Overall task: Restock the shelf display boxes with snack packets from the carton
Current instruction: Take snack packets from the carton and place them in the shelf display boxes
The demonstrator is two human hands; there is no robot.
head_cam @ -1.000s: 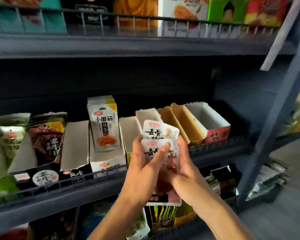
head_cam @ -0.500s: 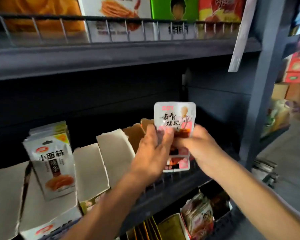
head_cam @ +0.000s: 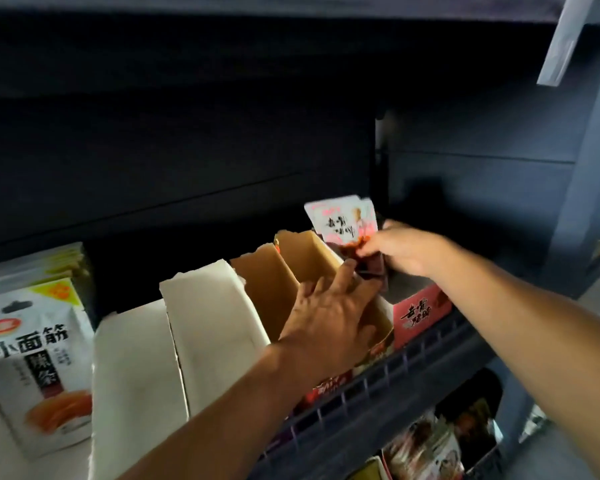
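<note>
A small stack of white-and-pink snack packets (head_cam: 342, 220) stands upright over the rightmost display box (head_cam: 421, 311), which has a red front with dark lettering. My right hand (head_cam: 407, 249) grips the packets' lower right side from the right. My left hand (head_cam: 326, 317) reaches over the brown cardboard box (head_cam: 291, 271) beside it, its fingertips touching the packets' dark lower edge. The packets' bottoms are hidden behind the fingers and the box wall.
White open display boxes (head_cam: 201, 327) stand left of the brown ones. A box of white noodle-snack packets (head_cam: 35, 355) sits at far left. A wire rail (head_cam: 378, 382) runs along the shelf front. More packets (head_cam: 426, 448) fill the shelf below. A dark upright post (head_cam: 589, 174) stands right.
Both hands have carried the packets right and down into the rightmost red-fronted box. The view has moved closer to the shelf. My left hand has slid to the packets' lower edge.
</note>
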